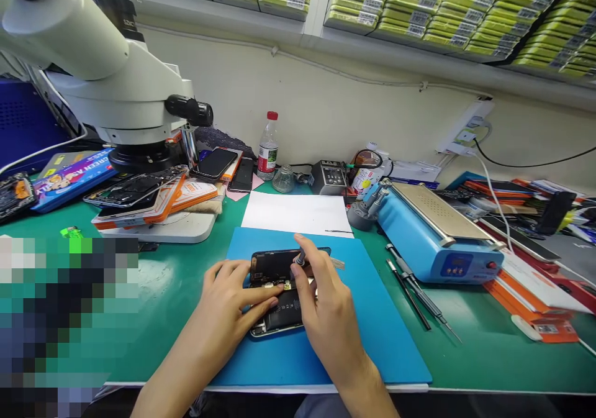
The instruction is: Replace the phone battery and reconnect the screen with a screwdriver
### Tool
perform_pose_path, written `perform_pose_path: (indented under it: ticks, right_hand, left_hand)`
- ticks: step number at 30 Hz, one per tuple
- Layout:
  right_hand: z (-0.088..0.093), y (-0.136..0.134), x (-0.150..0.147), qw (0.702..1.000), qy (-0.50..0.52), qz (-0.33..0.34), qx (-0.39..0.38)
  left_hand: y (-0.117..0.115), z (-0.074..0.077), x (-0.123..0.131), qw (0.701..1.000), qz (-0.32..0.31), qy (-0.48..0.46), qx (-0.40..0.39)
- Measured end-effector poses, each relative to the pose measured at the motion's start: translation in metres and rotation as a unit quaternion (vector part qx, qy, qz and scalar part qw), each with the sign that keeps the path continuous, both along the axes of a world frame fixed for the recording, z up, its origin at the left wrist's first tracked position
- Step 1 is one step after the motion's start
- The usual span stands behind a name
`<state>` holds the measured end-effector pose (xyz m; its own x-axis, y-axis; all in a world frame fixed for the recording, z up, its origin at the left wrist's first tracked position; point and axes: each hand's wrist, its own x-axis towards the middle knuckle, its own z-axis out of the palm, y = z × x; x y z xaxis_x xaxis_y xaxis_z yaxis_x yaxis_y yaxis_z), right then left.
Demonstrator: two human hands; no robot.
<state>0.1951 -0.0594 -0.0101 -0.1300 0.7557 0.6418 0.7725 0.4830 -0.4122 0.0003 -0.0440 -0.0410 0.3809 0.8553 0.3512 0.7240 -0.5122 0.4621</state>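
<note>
An opened phone [289,311] lies on a blue mat [372,318], with its battery and inner parts bare. Its screen part [274,263] is folded up along the far side. My left hand [228,300] holds the phone at its left side; the index finger and thumb reach over the inner parts, and the other fingers are at the screen's left edge. My right hand [328,297] is closed in a pinch on a small grey screwdriver [300,258], standing nearly upright over the phone's inner parts. My fingers hide the screwdriver's tip.
To the right lie a grey precision screwdriver [416,287] and a thin black tool [410,297], beside a blue heating plate machine [433,238]. A white microscope [130,101] overhangs stacked phones at left. Behind the mat are white paper [298,213] and a bottle [267,148].
</note>
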Motion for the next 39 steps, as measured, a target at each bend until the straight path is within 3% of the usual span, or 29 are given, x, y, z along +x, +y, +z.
perform_pose_path:
  ticks: [12, 18, 20, 30, 39]
  right_hand:
    - [-0.004, 0.003, 0.000, 0.999, 0.033, -0.022, -0.013]
    - [0.001, -0.004, -0.004, 0.969, 0.241, 0.044, -0.018]
    - [0.002, -0.005, -0.005, 0.961, 0.266, 0.067, -0.029]
    - [-0.005, -0.004, -0.010, 0.955, 0.251, 0.128, -0.094]
    - [-0.001, -0.004, -0.010, 0.952, 0.274, 0.114, -0.078]
  left_hand:
    - [0.000, 0.006, -0.001, 1.000, 0.003, 0.001, -0.018]
    - [0.001, 0.011, -0.002, 0.999, -0.001, -0.009, -0.035]
    - [0.001, 0.011, -0.002, 0.999, 0.000, -0.012, -0.035]
    - [-0.001, 0.010, -0.003, 1.000, -0.007, -0.017, -0.023]
    - [-0.002, 0.013, -0.004, 1.000, -0.008, -0.016, -0.023]
